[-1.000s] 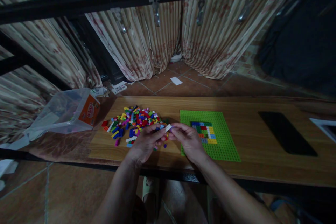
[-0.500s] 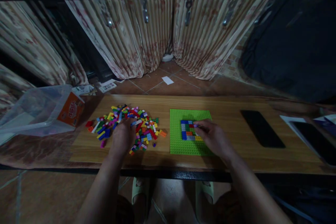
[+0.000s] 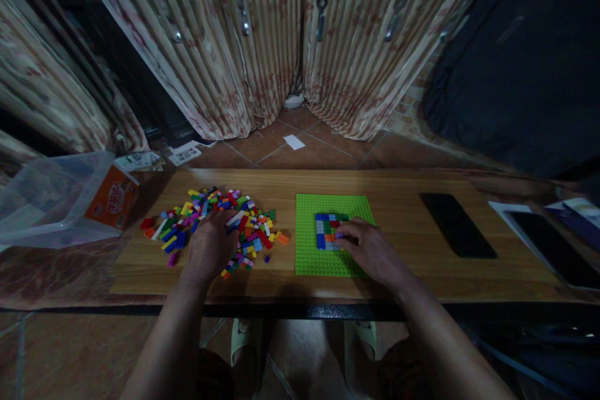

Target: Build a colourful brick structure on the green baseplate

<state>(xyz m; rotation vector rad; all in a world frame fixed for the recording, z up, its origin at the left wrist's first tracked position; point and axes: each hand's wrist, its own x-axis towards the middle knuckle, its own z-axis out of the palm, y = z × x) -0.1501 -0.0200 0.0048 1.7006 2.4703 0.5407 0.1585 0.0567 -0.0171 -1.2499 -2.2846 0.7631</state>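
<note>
Hands first: my right hand lies palm down on the green baseplate, fingertips pressing at the right edge of the small patch of bricks already stuck there; whether it pinches a piece I cannot tell. My left hand rests palm down, fingers loosely curled, on the pile of loose bricks, grasping nothing that I can see. The baseplate lies flat on the wooden surface, roughly square, its edges running parallel to the surface's edges; the brick patch sits in its upper middle. The loose pile spreads left of the baseplate, its long axis running left to right. Further left, a clear plastic tub with an orange label lies tipped on its side; its contents are too dim to make out. To the right, a black phone lies flat, long axis slanting away from me.
</note>
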